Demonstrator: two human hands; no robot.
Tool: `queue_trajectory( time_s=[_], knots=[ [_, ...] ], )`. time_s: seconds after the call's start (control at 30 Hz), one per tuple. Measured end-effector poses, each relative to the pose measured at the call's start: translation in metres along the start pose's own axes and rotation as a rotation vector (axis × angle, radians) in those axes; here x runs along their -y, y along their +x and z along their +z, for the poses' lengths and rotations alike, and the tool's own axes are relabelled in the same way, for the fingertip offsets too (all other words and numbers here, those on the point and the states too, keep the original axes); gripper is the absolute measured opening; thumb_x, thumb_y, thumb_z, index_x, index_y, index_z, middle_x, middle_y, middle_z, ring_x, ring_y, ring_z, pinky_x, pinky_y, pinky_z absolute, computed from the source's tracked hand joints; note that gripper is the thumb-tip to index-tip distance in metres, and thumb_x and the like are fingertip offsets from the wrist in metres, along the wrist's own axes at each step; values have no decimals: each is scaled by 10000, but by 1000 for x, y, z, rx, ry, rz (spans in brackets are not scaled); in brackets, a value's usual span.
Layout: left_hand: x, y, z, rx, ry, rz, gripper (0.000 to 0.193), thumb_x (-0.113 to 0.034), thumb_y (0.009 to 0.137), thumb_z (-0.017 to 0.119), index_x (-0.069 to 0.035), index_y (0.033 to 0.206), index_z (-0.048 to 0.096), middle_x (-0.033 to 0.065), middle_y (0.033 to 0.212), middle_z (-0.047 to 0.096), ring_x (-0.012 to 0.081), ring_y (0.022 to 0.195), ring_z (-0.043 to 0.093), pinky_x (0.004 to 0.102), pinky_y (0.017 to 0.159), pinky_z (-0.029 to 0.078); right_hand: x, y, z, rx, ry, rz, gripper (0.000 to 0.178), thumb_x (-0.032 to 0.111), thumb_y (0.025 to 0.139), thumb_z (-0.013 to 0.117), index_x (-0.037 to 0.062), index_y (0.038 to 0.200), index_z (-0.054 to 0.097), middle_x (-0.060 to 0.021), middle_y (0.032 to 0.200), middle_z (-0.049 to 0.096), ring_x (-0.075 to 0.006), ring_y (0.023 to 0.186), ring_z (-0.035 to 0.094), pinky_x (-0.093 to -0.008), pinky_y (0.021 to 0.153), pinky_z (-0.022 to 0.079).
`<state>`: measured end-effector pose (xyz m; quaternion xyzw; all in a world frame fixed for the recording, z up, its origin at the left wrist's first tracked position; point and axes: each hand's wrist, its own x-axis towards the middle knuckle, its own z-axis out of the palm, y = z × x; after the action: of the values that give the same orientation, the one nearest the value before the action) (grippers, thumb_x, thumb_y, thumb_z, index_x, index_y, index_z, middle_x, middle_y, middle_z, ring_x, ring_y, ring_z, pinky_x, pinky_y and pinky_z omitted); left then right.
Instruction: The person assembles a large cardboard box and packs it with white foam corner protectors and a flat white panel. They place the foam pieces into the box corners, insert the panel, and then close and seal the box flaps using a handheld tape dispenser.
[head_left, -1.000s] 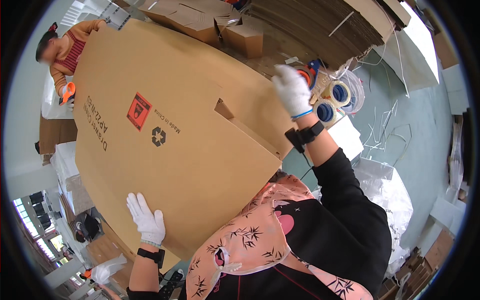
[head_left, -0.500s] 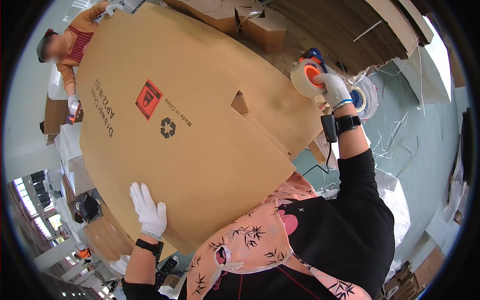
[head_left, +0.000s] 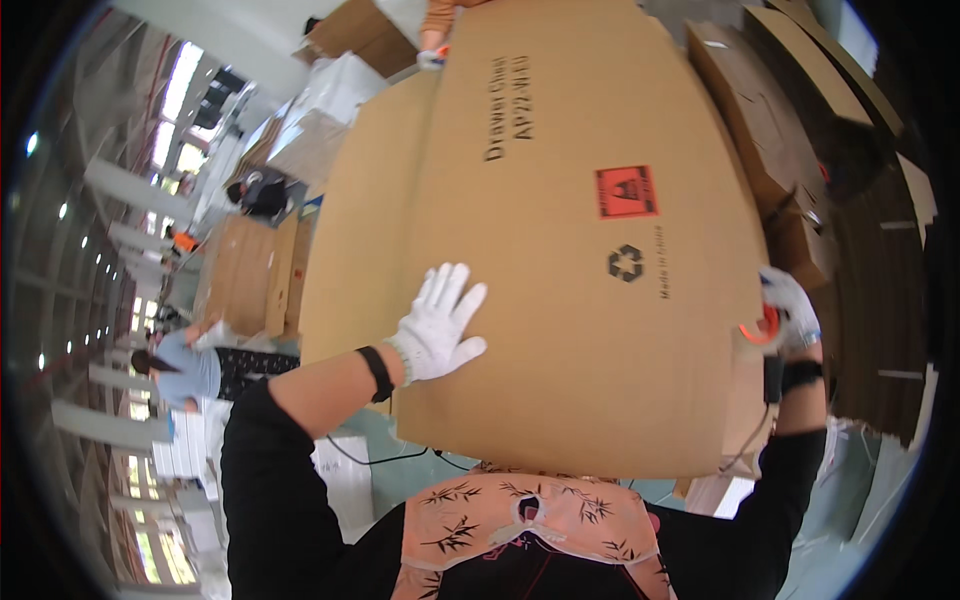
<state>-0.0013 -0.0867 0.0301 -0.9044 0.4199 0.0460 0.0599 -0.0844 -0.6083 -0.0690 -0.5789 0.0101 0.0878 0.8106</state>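
A large brown cardboard carton (head_left: 560, 390) fills the middle, with dark print and a red square label on its top face. On that face my left hand (head_left: 438, 325), in a white glove, lies flat with its fingers spread. At the carton's right edge, my right hand (head_left: 797, 312), also gloved, grips a tape dispenser. Of the tape dispenser (head_left: 769, 324) mainly the orange core shows now; the rest is hidden or blurred. At the far end, a co-worker's gloved hand (head_left: 432, 59) is by the carton's left corner.
A wide cardboard flap (head_left: 365, 220) sticks out on the carton's left. Folded cartons (head_left: 750, 120) and stacked cardboard sheets (head_left: 880, 290) stand close on the right. A person in a light blue top (head_left: 190, 372) is off to the left. A black cable (head_left: 375, 461) hangs below the carton.
My view has turned toward the left. My right hand with the tape dispenser has come in to the carton's right edge. My left hand now lies farther in on the top face.
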Motion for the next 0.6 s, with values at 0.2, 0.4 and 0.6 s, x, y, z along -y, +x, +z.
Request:
queue_trajectory(
  time_s=[0.2,0.4,0.6],
  knots=[
    [1,-23,16,4,-26,-76,782,-485,885,547,-10,1466,328,356,1504,209,540,1400,188,598,1161,148,-67,-115,63,-116,78,157,602,278,774,718,-57,1252,573,-87,959,691,-191,816,670,-296,750,550],
    [19,6,21,11,-99,141,785,-528,915,504,-47,1499,298,307,1550,173,507,1432,153,583,1173,135,-171,-109,158,-387,-122,329,534,303,873,636,-26,1283,545,-96,1069,664,-219,931,654,-332,821,546],
    [52,-7,-4,129,-49,282,794,-528,898,526,-89,1516,288,244,1568,210,433,1448,203,491,1176,229,-212,-39,176,-777,-193,113,496,317,930,557,-15,1298,525,-105,1136,638,-237,985,638,-349,846,543]
  ],
)
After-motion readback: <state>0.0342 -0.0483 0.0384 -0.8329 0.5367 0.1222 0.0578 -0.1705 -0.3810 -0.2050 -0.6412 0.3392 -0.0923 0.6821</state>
